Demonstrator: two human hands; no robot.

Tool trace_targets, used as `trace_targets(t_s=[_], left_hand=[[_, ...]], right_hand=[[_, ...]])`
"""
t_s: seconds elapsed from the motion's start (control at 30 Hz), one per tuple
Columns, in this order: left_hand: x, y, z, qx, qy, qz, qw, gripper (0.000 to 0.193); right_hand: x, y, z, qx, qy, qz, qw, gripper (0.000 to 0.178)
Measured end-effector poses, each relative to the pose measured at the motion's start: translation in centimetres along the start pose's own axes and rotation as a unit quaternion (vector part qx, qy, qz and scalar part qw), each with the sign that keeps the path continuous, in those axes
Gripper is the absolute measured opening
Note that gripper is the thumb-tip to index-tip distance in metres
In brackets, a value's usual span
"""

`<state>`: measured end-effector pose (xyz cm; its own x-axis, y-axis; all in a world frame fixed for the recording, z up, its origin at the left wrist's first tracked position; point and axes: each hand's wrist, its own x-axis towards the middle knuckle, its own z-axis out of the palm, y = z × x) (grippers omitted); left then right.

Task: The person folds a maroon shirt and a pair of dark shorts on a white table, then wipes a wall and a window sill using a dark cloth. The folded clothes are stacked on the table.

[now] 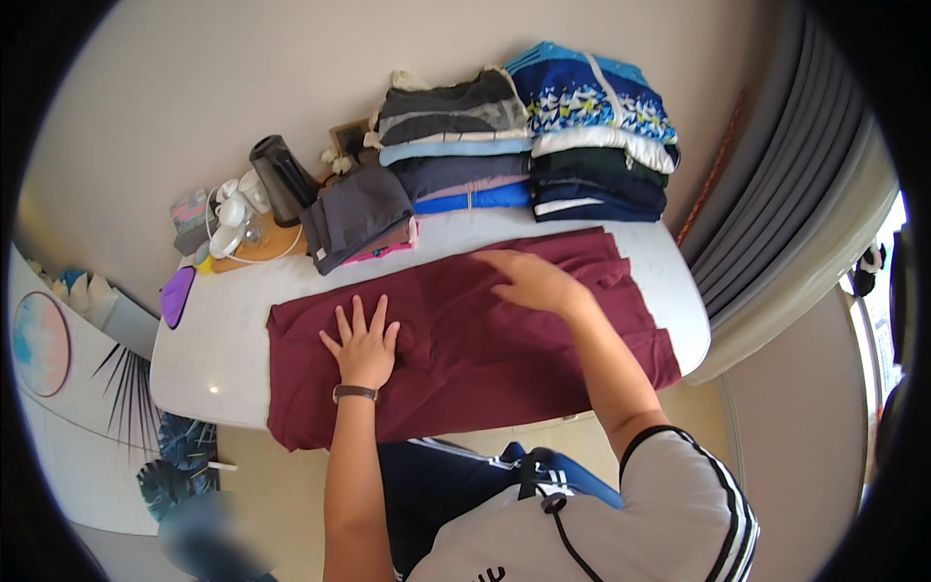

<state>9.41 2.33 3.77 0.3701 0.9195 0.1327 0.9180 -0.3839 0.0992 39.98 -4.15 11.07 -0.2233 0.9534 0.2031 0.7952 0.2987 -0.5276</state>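
A left hand (364,344), fingers spread, lay on maroon fabric (456,359), apparently steadying it, below a loosely open right hand (543,284).

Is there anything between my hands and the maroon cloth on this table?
Nothing visible. Your left hand lies flat on the maroon cloth; your right hand is over it, though whether it touches is unclear. The folded clothes sit beyond the cloth's far edge, not in between.

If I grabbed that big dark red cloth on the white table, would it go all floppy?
Probably: the wide dark red cloth lies in soft wrinkles. Pushed, it would likely bunch up, since its right end shows loose folds.
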Motion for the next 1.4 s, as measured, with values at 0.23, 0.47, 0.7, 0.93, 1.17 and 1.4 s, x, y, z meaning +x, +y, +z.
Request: trace_targets(t_s=[0.23,0.47,0.7,0.93,1.17,1.4], left_hand=[[0.4,-0.7,-0.2,-0.003,0.015,0.022,1.0,0.053],[0.5,-1.5,-0.1,0.002,0.02,0.03,0.999,0.052],[0.6,-1.2,-0.7,0.002,-0.008,0.036,0.999,0.051],[1.1,-0.8,-0.5,-0.07,0.005,0.055,0.996,0.045],[0.2,8.4,-1.5,-0.173,0.084,0.29,0.938,0.045],[-0.1,7.3,0.8,-0.194,0.146,0.314,0.918,0.015]], right_hand=[[-10.3,8.4,-2.3,-0.389,0.168,0.298,0.855,0.032],[-10.2,7.0,-7.4,-0.346,0.378,0.018,0.859,0.018],[-14.8,9.1,-5.2,-0.357,0.08,0.196,0.91,0.017],[-11.7,13.0,-7.3,-0.104,0.288,0.35,0.885,0.02],[-7.2,17.8,-4.5,-0.223,0.198,0.409,0.862,0.036],[-5.9,21.9,-3.4,-0.053,0.452,0.308,0.836,0.022]])
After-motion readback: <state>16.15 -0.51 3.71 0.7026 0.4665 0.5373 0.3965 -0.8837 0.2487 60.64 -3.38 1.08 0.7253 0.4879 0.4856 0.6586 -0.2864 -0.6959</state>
